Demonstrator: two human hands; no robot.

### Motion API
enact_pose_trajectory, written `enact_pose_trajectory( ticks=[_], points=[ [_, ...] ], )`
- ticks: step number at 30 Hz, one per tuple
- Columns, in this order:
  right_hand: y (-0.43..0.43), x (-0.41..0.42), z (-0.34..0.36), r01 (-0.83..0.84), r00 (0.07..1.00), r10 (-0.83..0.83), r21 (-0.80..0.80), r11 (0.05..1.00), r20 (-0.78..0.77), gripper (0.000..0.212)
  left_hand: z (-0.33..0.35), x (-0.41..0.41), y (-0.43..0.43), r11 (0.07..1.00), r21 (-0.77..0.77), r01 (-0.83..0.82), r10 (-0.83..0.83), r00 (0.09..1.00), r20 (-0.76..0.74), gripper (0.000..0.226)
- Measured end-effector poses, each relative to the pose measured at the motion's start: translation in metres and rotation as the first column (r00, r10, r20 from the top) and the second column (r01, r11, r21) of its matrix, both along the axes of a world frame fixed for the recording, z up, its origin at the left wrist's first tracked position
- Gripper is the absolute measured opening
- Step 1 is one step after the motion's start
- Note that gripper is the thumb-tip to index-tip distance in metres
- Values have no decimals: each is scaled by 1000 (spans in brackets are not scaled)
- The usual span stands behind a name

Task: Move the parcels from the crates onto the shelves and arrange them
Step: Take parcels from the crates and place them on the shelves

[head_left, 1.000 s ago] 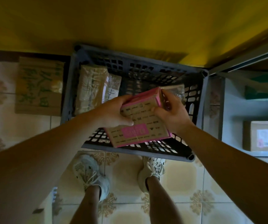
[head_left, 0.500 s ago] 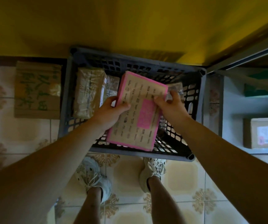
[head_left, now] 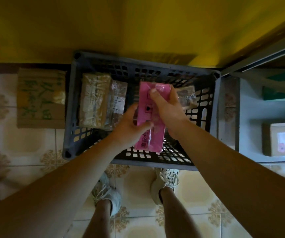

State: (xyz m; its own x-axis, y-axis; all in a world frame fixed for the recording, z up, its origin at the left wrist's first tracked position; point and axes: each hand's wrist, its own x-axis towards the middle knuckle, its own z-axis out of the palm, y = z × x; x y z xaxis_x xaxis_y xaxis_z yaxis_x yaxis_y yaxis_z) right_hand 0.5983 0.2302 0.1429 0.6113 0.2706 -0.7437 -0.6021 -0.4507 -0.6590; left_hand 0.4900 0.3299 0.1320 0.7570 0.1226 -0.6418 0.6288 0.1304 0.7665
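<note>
Above a dark grey slatted crate on the floor I hold a pink parcel with both hands, its narrow pink side turned up. My left hand grips its left edge and my right hand grips it from the top right. Inside the crate lie a brown taped parcel at the left, a clear-wrapped one with a white label beside it, and a small wrapped parcel at the right, partly hidden by my right hand.
A grey metal shelf unit stands to the right with a cardboard box on one shelf. A flat cardboard piece with green writing lies left of the crate. A yellow wall rises behind. My feet stand on tiled floor.
The pink parcel has been turned in my hands from its broad printed face to its narrow pink side. My right hand shifted up over its top.
</note>
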Motion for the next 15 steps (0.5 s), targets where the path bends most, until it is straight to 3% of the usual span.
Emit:
enact_pose_trajectory(
  ticks=[1,3,7,11,15],
  points=[
    [-1,-1,0,8,1000,-8,1,1000,16,78,-1,0,4,999,-39,-23,22,1000,-16,38],
    [-7,-3,-4,25,999,-25,-14,1000,35,98,-5,1,11,998,-50,-44,42,999,-34,36],
    [-15,-12,-9,62,997,-63,16,998,55,109,-9,5,16,992,63,-107,110,993,-46,27],
    [-15,-15,-10,133,991,-134,41,990,23,125,-14,4,18,982,108,-153,159,986,-49,63],
    [-16,-14,-8,27,995,-31,37,999,93,135,-15,-2,16,985,32,-168,171,982,-84,65]
  ],
)
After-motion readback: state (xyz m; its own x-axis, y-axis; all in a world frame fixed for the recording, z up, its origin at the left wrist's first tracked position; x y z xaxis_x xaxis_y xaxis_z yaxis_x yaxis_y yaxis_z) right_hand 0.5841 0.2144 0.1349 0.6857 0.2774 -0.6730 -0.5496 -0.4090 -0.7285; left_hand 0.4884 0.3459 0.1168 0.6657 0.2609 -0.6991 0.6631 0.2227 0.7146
